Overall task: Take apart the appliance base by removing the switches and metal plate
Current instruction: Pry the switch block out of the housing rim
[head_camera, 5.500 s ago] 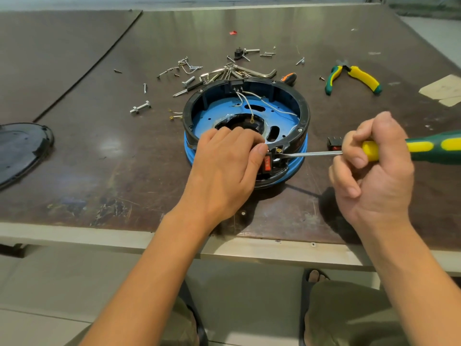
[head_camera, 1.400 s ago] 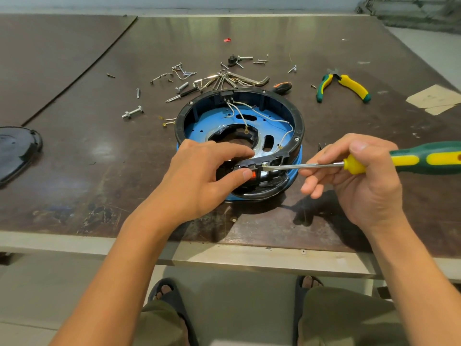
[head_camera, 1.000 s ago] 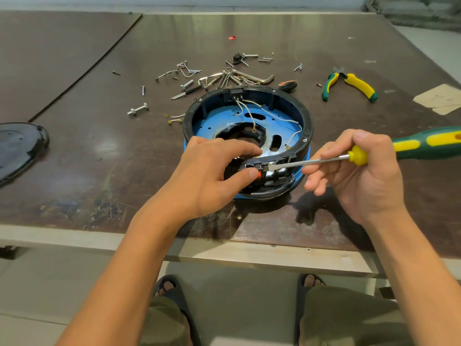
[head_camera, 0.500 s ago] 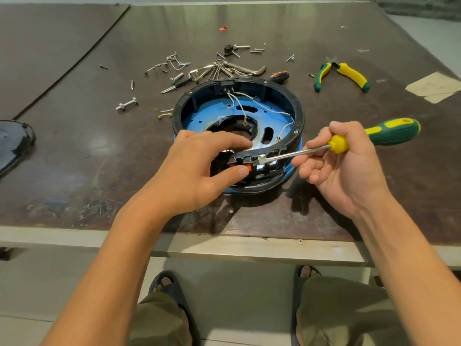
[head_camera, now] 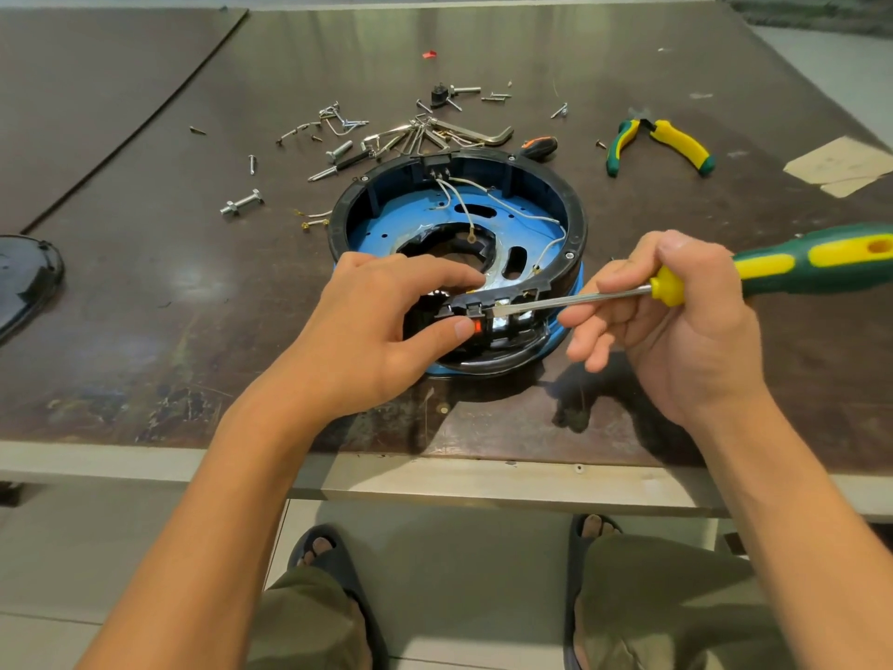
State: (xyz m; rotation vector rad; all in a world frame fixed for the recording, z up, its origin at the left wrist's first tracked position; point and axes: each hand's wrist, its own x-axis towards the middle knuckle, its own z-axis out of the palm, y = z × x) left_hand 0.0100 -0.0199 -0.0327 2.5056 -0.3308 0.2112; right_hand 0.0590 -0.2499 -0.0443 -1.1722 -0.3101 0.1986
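Note:
The round appliance base (head_camera: pixel 575 220), a black ring over a blue metal plate (head_camera: pixel 381 224) with white wires, sits near the table's front edge. My left hand (head_camera: pixel 381 326) grips its near rim, thumb pressed on an orange-red switch (head_camera: pixel 476 325), fingers reaching over the rim inside. My right hand (head_camera: pixel 676 321) holds a green-and-yellow screwdriver (head_camera: pixel 792 261); its flat tip rests on the rim's black bracket just right of the switch. A second switch (head_camera: pixel 437 166) sits on the far rim with wires attached.
Loose screws, bolts and hex keys (head_camera: pixel 435 133) lie behind the base. Green-and-yellow pliers (head_camera: pixel 676 142) lie at the back right, cardboard scraps (head_camera: pixel 841 164) beyond them. A black cover (head_camera: pixel 24 278) sits at the left edge. My knees and sandalled feet are below the table edge.
The screwdriver tip has stayed at the near rim by the switch. My left thumb has kept pressing the orange switch. The view shifted slightly; the screwdriver handle swung a little right.

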